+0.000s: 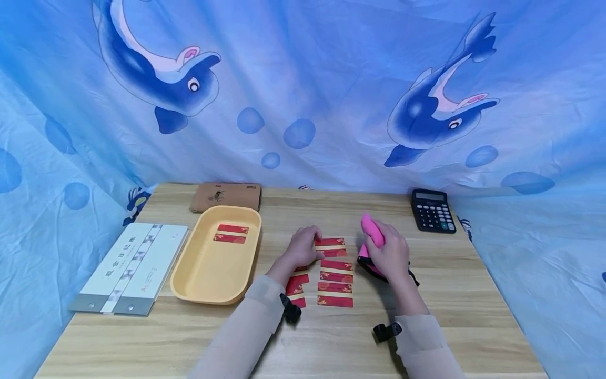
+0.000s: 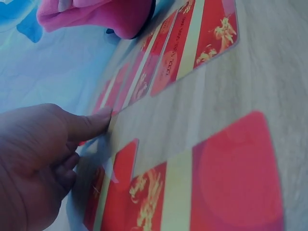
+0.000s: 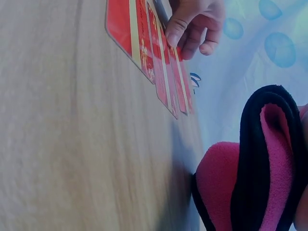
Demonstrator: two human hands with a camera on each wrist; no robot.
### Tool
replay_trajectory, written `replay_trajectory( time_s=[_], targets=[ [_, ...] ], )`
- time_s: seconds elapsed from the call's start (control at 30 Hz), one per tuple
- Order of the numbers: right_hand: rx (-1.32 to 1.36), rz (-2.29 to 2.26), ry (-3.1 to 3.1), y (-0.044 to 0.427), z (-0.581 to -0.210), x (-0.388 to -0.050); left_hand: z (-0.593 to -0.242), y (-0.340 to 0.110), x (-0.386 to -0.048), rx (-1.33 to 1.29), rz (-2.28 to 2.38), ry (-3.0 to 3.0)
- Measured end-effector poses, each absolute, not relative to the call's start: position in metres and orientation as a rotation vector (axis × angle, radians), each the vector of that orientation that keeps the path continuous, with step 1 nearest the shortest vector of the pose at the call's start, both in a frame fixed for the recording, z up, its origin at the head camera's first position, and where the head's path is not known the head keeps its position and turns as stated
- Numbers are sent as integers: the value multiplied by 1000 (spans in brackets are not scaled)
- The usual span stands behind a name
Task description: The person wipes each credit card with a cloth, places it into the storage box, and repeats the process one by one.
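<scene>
My left hand (image 1: 303, 247) holds the left end of the farthest red card (image 1: 331, 246), thumb at the near corner and forefinger at the far one. Two more red cards with cream stripes and gold patterns lie below it in a column. Further cards (image 2: 231, 178) lie to the left, partly hidden under my left arm in the head view. My right hand (image 1: 390, 252) grips a bunched pink cloth (image 3: 219, 183) with black edging, just right of the column. The cloth stands a little apart from the cards.
A yellow tray (image 1: 180, 284) with a red card (image 1: 230, 238) inside stands left of the cards. A brown wallet (image 1: 227, 197) lies behind it and a white notebook (image 1: 132, 263) to its left. A black calculator (image 1: 433, 211) sits at the back right, before a blue curtain.
</scene>
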State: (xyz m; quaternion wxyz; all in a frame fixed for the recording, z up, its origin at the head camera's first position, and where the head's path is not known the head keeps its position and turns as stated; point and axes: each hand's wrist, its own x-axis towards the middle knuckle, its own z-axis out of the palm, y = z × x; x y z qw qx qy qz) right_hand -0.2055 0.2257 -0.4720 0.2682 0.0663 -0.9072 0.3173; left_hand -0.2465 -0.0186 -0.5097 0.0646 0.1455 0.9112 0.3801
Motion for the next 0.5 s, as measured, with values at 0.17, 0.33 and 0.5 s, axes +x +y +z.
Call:
replay_trajectory(
  time_s=[0.17,0.33,0.5],
  targets=[
    [185,858,-2448,225,-474,-206,-515,-23,-246,497,1273,2702],
    [170,877,-2480,225,-474,-205,-521,-26,-245,479,1459,2666],
    [176,887,-2500,224,-475,-206,-525,-26,-245,351,1601,2621]
  ],
)
